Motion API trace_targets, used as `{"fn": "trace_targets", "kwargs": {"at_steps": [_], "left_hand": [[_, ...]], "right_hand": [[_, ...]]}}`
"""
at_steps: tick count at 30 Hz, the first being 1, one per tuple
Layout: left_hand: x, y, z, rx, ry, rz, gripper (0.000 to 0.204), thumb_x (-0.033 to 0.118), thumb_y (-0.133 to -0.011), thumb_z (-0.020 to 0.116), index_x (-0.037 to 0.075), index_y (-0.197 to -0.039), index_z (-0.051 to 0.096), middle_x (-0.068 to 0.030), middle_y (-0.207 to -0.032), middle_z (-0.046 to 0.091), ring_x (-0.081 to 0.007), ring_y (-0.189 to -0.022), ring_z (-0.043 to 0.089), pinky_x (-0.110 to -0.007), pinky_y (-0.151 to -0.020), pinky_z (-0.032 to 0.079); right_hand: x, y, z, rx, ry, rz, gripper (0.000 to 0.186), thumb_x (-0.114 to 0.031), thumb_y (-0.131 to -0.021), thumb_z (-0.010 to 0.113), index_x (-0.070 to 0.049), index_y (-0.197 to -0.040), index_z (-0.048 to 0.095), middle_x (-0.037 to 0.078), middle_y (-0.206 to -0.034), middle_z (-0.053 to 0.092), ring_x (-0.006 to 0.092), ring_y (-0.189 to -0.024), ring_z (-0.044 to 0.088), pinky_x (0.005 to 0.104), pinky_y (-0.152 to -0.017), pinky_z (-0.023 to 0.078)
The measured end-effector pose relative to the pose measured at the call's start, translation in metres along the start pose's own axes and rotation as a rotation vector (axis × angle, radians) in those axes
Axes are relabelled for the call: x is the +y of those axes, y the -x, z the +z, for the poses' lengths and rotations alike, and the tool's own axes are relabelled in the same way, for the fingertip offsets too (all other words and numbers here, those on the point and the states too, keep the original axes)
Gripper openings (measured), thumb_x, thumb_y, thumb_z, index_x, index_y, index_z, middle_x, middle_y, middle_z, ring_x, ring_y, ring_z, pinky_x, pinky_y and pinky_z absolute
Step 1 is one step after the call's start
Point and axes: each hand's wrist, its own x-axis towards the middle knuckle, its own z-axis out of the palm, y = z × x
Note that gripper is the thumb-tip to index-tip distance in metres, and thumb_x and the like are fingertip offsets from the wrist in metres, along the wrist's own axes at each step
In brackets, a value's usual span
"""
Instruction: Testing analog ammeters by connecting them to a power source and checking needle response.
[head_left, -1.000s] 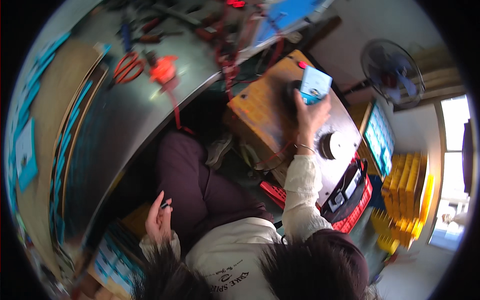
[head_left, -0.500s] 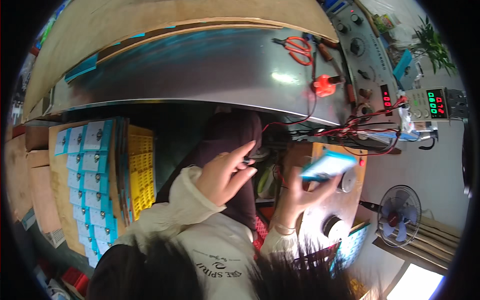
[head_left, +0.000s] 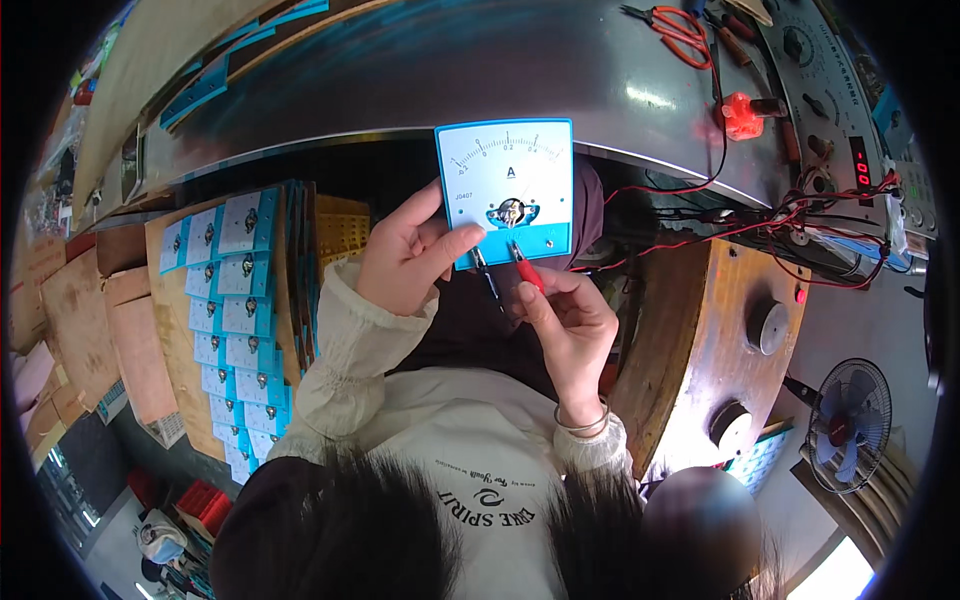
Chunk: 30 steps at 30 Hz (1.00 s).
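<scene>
While the left hand [head_left: 405,262] is pinching the meter [head_left: 510,180] by its lower left, thumb over the face, the meter is hanging just off the front edge of the worktop [head_left: 420,85], so a loosening thumb could be letting it tip or fall. At the meter's lower edge, a black clip [head_left: 480,262] is sitting near that thumb; if its bite is slight, its lead could be tugging it free. Beside it, the right hand [head_left: 572,330] is holding a red clip [head_left: 528,272] between thumb and fingers; a leftward slip could be bringing the clips together and shorting them. Whether the red tip is gripping anything, I cannot tell.

Left of the person, blue-edged panels [head_left: 247,270] are overlapping in rows below the worktop's front edge. Near its right end, red-handled cutters [head_left: 682,36] are lying toward the back, while a console [head_left: 835,90] is standing beyond. Leads [head_left: 800,207] are tangling around the front right corner, a wooden box [head_left: 650,370] is standing below it, and a fan [head_left: 840,425] is standing farther right.
</scene>
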Motion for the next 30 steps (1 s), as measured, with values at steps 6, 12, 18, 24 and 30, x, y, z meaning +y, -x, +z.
{"fn": "trace_targets", "kwargs": {"at_steps": [6, 12, 18, 24, 30], "left_hand": [[-0.007, -0.002, 0.014, 0.009, 0.047, -0.011, 0.062, 0.014, -0.090, 0.065, 0.002, -0.143, 0.037, -0.0014, -0.094, 0.066, -0.0031, -0.066, 0.051, -0.019, -0.055, 0.041], [-0.012, -0.004, 0.027, 0.020, 0.048, 0.014, 0.059, 0.013, -0.090, 0.065, 0.002, -0.142, 0.039, -0.0017, -0.090, 0.066, -0.0034, -0.063, 0.050, -0.019, -0.055, 0.041], [-0.011, -0.008, 0.034, 0.013, 0.051, 0.009, 0.056, 0.013, -0.091, 0.064, 0.002, -0.141, 0.040, -0.0013, -0.096, 0.066, -0.0029, -0.067, 0.051, -0.019, -0.055, 0.041], [-0.008, -0.010, 0.035, -0.007, 0.024, -0.017, 0.057, 0.013, -0.091, 0.064, 0.002, -0.141, 0.040, -0.0009, -0.097, 0.065, -0.0028, -0.067, 0.051, -0.019, -0.056, 0.041], [-0.010, -0.008, 0.032, -0.005, 0.059, -0.022, 0.058, 0.013, -0.090, 0.065, 0.002, -0.141, 0.039, -0.0010, -0.097, 0.065, -0.0026, -0.068, 0.051, -0.019, -0.056, 0.041]], "right_hand": [[-0.004, 0.001, -0.011, 0.078, 0.146, -0.100, 0.016, 0.001, -0.084, 0.070, 0.004, -0.100, 0.065, 0.004, -0.083, 0.068, 0.0042, -0.070, 0.061, 0.0178, -0.063, 0.049], [-0.006, 0.000, -0.023, 0.092, 0.212, -0.161, 0.015, 0.001, -0.084, 0.070, 0.004, -0.098, 0.065, 0.005, -0.082, 0.068, 0.0041, -0.070, 0.061, 0.0181, -0.063, 0.049], [-0.005, -0.002, -0.031, 0.115, 0.349, -0.250, 0.018, 0.000, -0.081, 0.073, 0.003, -0.097, 0.066, 0.007, -0.082, 0.068, 0.0074, -0.069, 0.062, 0.0207, -0.063, 0.050], [-0.005, -0.004, -0.035, 0.115, 0.461, -0.339, 0.020, -0.001, -0.079, 0.075, 0.002, -0.096, 0.066, 0.010, -0.084, 0.068, 0.0132, -0.069, 0.065, 0.0236, -0.063, 0.052], [-0.008, -0.005, -0.031, 0.119, 0.489, -0.367, 0.020, 0.000, -0.078, 0.075, 0.003, -0.096, 0.066, 0.011, -0.085, 0.068, 0.0137, -0.071, 0.066, 0.0244, -0.064, 0.053]]}}
